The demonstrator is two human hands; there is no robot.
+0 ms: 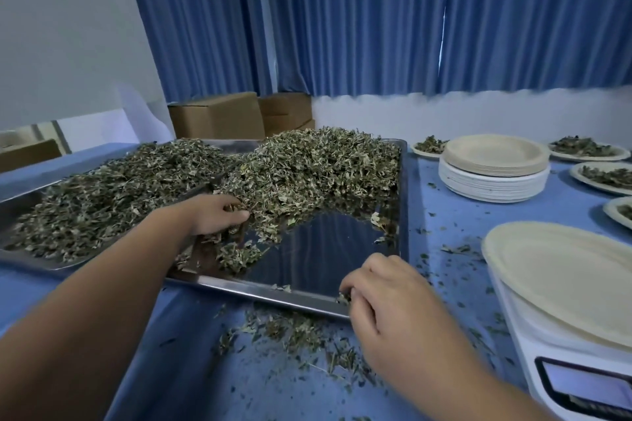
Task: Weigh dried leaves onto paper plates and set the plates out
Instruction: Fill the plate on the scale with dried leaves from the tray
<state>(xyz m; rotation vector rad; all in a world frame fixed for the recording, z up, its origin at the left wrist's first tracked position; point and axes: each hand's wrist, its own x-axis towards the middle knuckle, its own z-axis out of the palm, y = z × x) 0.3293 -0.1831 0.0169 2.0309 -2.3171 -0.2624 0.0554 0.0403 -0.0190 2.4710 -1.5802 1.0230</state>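
Leaves (307,167), dried and green, lie heaped in the shiny steel tray (260,290). Your left hand (215,215) curls round a handful; your right hand (386,297) pinches scraps (343,298) at the rim. Lift gently to the empty beige paper plate (564,270).

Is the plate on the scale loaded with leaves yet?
No, the paper plate on the scale is bare; the dried leaves are heaped in the metal tray.

Left grip (219,215), right grip (386,301), both curled
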